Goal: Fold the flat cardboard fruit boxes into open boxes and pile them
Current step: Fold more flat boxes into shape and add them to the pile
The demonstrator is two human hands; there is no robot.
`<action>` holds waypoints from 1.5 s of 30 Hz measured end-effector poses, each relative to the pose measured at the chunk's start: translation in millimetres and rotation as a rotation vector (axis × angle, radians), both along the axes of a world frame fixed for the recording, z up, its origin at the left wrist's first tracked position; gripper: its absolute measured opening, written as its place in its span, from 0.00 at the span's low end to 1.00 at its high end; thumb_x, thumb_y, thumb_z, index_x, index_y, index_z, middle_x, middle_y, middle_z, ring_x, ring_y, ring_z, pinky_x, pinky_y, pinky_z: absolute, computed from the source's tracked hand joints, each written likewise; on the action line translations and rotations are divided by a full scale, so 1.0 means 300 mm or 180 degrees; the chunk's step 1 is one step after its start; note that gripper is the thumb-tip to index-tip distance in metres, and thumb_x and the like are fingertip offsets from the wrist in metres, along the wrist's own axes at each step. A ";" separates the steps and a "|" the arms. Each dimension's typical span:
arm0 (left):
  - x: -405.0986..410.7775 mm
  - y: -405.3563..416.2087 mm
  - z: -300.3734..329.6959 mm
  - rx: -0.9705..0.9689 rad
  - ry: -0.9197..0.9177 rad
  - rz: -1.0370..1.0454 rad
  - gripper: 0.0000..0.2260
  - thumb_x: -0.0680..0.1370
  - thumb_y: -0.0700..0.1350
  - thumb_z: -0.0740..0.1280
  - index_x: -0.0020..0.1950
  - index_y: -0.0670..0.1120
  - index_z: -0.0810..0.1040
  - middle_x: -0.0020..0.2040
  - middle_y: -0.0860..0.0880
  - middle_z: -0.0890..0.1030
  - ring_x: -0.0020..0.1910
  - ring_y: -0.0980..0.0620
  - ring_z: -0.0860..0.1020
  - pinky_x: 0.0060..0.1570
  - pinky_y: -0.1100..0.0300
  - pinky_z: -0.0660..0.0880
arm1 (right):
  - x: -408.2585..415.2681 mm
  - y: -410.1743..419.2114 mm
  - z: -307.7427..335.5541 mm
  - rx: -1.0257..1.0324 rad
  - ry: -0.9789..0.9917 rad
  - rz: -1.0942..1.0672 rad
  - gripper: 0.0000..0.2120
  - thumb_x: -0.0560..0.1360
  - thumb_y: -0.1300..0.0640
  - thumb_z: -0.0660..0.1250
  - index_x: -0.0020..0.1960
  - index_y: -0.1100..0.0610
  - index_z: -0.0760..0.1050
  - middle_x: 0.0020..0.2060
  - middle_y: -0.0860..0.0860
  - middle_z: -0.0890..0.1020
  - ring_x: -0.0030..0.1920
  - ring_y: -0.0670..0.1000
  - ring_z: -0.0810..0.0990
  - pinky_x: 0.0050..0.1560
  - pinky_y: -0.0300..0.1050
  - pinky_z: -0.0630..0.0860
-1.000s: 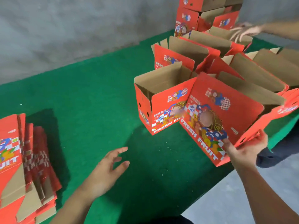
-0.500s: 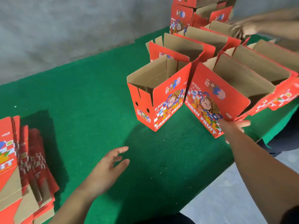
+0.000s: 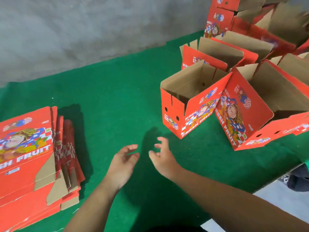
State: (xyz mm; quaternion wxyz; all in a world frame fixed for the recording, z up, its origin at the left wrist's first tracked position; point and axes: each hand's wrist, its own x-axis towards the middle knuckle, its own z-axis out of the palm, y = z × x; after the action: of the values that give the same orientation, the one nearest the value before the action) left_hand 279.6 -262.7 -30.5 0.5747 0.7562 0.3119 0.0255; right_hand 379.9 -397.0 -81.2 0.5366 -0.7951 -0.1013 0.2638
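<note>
A stack of flat red "FRESH FRUIT" cardboard boxes [image 3: 31, 158] lies at the left on the green table [image 3: 108, 101]. At the right stand several folded open boxes; the nearest upright one [image 3: 192, 113] has another folded box [image 3: 247, 114] leaning against it. My left hand [image 3: 122, 163] and my right hand [image 3: 164, 158] hover side by side over the cloth in the middle, fingers relaxed and holding nothing. Both hands are apart from every box.
More folded boxes [image 3: 222, 19] are piled at the back right against the grey wall [image 3: 83, 30]. The table's front right edge drops to a pale floor [image 3: 275, 203], where a dark shoe [image 3: 299, 180] shows.
My right hand has let go of the leaning folded box and drawn back beside my left hand. The view has swung left, bringing the flat stack further in.
</note>
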 end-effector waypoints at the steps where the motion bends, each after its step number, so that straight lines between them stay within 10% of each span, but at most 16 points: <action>1: -0.006 0.013 0.004 -0.0059 -0.0062 0.0139 0.11 0.82 0.37 0.67 0.58 0.52 0.79 0.48 0.57 0.85 0.42 0.68 0.82 0.42 0.76 0.72 | -0.048 0.073 0.005 -0.0008 -0.0255 0.0534 0.31 0.79 0.59 0.67 0.77 0.54 0.57 0.64 0.54 0.75 0.50 0.56 0.81 0.55 0.47 0.75; 6: -0.072 0.130 0.041 -0.0038 -0.0314 0.0884 0.11 0.83 0.39 0.62 0.55 0.52 0.81 0.45 0.56 0.87 0.46 0.58 0.85 0.48 0.62 0.79 | -0.155 0.381 0.087 0.0081 -0.0232 0.1400 0.24 0.83 0.57 0.62 0.73 0.38 0.61 0.56 0.47 0.78 0.49 0.48 0.78 0.47 0.38 0.72; 9: -0.137 0.223 0.063 0.0103 -0.0288 0.1083 0.13 0.81 0.39 0.62 0.55 0.55 0.80 0.48 0.56 0.87 0.51 0.54 0.85 0.54 0.55 0.82 | -0.181 0.504 0.092 -0.0021 -0.0416 0.1724 0.33 0.81 0.61 0.63 0.79 0.47 0.53 0.66 0.55 0.76 0.53 0.51 0.78 0.46 0.36 0.73; 14: -0.246 0.401 0.040 0.1060 0.0149 0.1374 0.18 0.79 0.40 0.66 0.69 0.44 0.77 0.66 0.44 0.79 0.67 0.44 0.76 0.70 0.44 0.71 | -0.259 0.660 0.110 -0.0123 -0.0100 0.2019 0.37 0.78 0.60 0.66 0.81 0.49 0.51 0.75 0.59 0.67 0.67 0.61 0.76 0.65 0.58 0.76; 19: -0.382 0.571 -0.037 0.1860 0.1766 0.1197 0.30 0.80 0.57 0.65 0.80 0.55 0.61 0.82 0.40 0.57 0.81 0.35 0.54 0.80 0.39 0.48 | -0.333 0.746 0.093 -0.0204 0.0191 0.2340 0.30 0.81 0.54 0.62 0.80 0.46 0.55 0.73 0.54 0.72 0.42 0.47 0.76 0.38 0.40 0.71; 24: -0.462 0.618 -0.112 0.2571 0.2029 0.0668 0.20 0.83 0.62 0.60 0.71 0.55 0.70 0.76 0.47 0.68 0.78 0.40 0.65 0.79 0.46 0.60 | -0.335 0.745 0.052 -0.0384 0.0544 0.2242 0.27 0.82 0.54 0.61 0.80 0.50 0.58 0.62 0.50 0.76 0.41 0.48 0.78 0.34 0.37 0.73; 33: -0.416 0.593 -0.100 0.3083 0.1768 0.0446 0.17 0.80 0.38 0.64 0.67 0.52 0.78 0.51 0.49 0.79 0.49 0.41 0.83 0.45 0.48 0.80 | -0.262 0.663 -0.007 -0.0549 0.1112 0.1716 0.22 0.80 0.55 0.62 0.74 0.49 0.68 0.52 0.51 0.78 0.44 0.51 0.80 0.45 0.45 0.79; 38: -0.426 0.533 -0.133 0.3459 0.1208 0.0738 0.18 0.80 0.47 0.71 0.69 0.48 0.77 0.62 0.42 0.77 0.58 0.36 0.77 0.58 0.42 0.75 | -0.240 0.616 0.019 -0.0453 0.1283 0.1548 0.20 0.79 0.56 0.63 0.71 0.49 0.70 0.52 0.51 0.82 0.42 0.50 0.80 0.41 0.41 0.77; 42: -0.456 0.604 -0.142 0.3067 0.1963 0.0587 0.24 0.82 0.56 0.64 0.76 0.49 0.67 0.75 0.43 0.69 0.74 0.39 0.68 0.75 0.46 0.66 | -0.245 0.570 0.017 -0.0504 0.1250 0.1545 0.20 0.79 0.57 0.63 0.70 0.50 0.71 0.52 0.51 0.83 0.42 0.49 0.80 0.44 0.42 0.78; 45: -0.390 0.616 -0.106 0.3035 0.2113 0.0626 0.09 0.84 0.44 0.59 0.61 0.45 0.74 0.54 0.46 0.82 0.52 0.43 0.81 0.50 0.51 0.79 | -0.245 0.568 0.024 -0.0504 0.1071 0.1599 0.20 0.80 0.56 0.62 0.71 0.49 0.70 0.54 0.54 0.83 0.43 0.49 0.80 0.47 0.45 0.79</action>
State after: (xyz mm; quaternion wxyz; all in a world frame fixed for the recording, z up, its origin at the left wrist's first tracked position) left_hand 162.5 -77.9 -62.4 0.0379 0.8661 0.4979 -0.0220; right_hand 306.3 -226.6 -74.1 0.4003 -0.7297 -0.1835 0.5231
